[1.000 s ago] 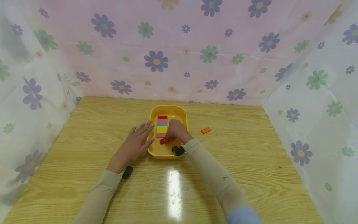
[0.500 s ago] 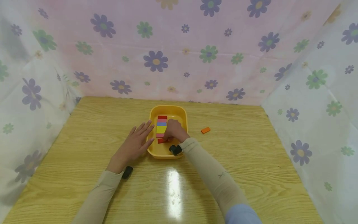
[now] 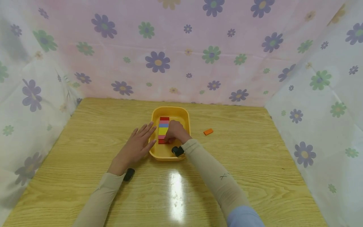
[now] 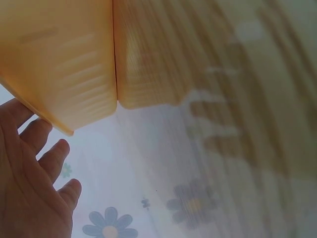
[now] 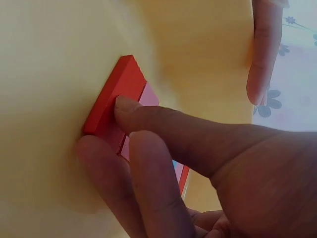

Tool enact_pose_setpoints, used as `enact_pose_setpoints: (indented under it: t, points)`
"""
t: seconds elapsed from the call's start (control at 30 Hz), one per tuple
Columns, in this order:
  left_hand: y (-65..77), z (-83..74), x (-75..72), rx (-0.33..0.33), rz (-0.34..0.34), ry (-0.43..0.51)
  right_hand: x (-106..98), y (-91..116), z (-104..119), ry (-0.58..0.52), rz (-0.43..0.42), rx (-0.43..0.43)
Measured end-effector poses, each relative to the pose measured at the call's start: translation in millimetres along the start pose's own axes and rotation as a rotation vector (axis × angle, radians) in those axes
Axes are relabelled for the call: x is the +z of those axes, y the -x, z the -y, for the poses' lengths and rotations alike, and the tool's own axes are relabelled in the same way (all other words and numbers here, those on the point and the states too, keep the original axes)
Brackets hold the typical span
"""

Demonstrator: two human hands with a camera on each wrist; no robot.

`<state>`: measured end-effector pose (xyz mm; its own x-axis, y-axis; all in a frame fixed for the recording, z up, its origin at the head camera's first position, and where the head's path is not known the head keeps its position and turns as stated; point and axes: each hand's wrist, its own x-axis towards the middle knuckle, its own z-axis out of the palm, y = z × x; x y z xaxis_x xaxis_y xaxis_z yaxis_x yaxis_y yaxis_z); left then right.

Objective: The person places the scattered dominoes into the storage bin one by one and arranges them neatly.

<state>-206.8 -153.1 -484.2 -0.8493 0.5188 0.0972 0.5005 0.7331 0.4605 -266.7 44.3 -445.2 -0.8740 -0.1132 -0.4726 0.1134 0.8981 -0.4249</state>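
Observation:
Inside the yellow tray (image 3: 170, 159), my right hand (image 3: 175, 130) holds a flat red domino block (image 3: 161, 142) at the near end of a row. The right wrist view has the thumb (image 5: 129, 106) on the block's top face and a fingertip (image 5: 91, 146) at its end. Directly against it lies a pink block (image 3: 162, 137), followed by yellow (image 3: 163, 130), blue (image 3: 163, 125), pink and red blocks. My left hand (image 3: 136, 148) rests with spread, straight fingers at the tray's left rim. In the left wrist view its fingertips (image 4: 39, 131) touch the tray's edge.
An orange block (image 3: 208, 131) lies on the wooden table (image 3: 241, 151) to the right of the tray. Flower-patterned sheets (image 3: 181, 41) hang behind the table and at both sides. Each wrist carries a small black camera (image 3: 177, 151).
My right hand has slid the red block left and away from me, straightening it until it meets the pink block at the row's near end. The left hand stays still.

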Motion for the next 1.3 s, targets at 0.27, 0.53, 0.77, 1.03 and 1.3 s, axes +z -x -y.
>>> enact_pose_setpoints:
  t: [0.27,0.53,0.77,1.03,1.3]
  points:
    - [-1.5,-0.2,-2.0,-0.004,0.005,-0.017,-3.5,-6.0,-2.4,-0.092,0.03,0.024]
    - [-1.5,-1.2,-4.8,-0.001,0.003,-0.007,-8.2,-2.3,-2.4,-0.09,0.04,0.003]
    - [-2.8,-0.4,-4.3,-0.01,0.017,-0.031,-26.2,9.1,-8.4,-0.188,0.035,-0.083]
    - [-3.3,-3.0,-6.9,-0.024,0.031,-0.025,-60.0,25.6,-30.1,-0.443,0.007,-0.156]
    - [-2.0,-3.2,-6.4,-0.041,0.046,-0.032,-76.2,36.4,-63.3,-0.632,-0.062,-0.312]
